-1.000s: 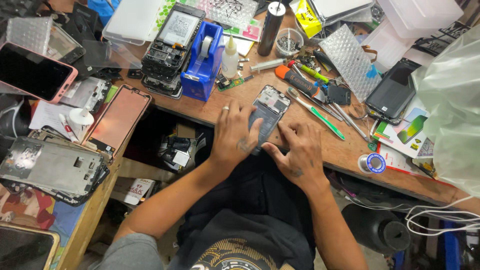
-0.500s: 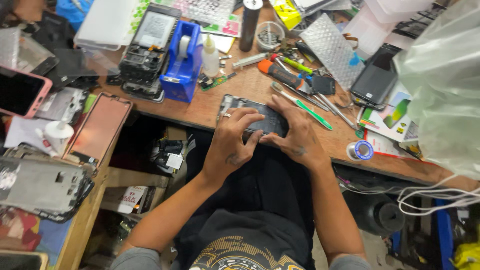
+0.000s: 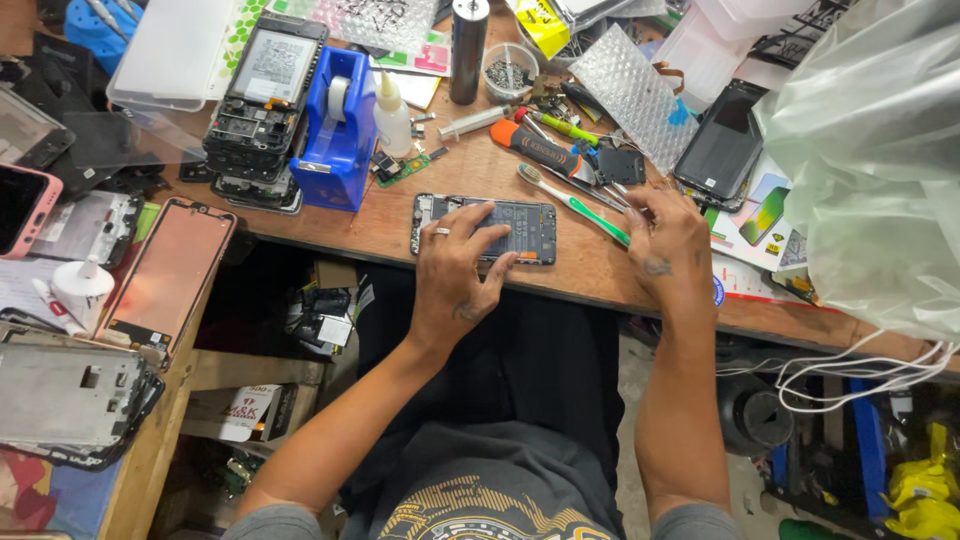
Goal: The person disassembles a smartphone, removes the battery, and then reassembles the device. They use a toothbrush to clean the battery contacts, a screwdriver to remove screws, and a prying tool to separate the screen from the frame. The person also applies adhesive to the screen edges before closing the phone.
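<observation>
An opened phone [image 3: 525,232] with its back off lies flat near the wooden bench's front edge [image 3: 380,235]. My left hand [image 3: 455,275] rests on it, fingers spread over the battery and thumb at its near edge. My right hand [image 3: 668,250] is off the phone, palm down to the right. Its fingertips sit among the loose tools beside the green-and-white toothbrush [image 3: 570,203]. Whether it has picked anything up is hidden by the fingers.
A blue tape dispenser [image 3: 335,130], a glue bottle [image 3: 392,112], a stack of stripped phones [image 3: 262,100] and an orange-handled screwdriver [image 3: 540,150] crowd the bench. A black phone [image 3: 722,145] and a big plastic bag [image 3: 870,170] lie right. A rose-coloured screen panel [image 3: 170,272] lies left.
My right hand has left the phone and moved right to the tools. The phone now lies crosswise under my left hand alone.
</observation>
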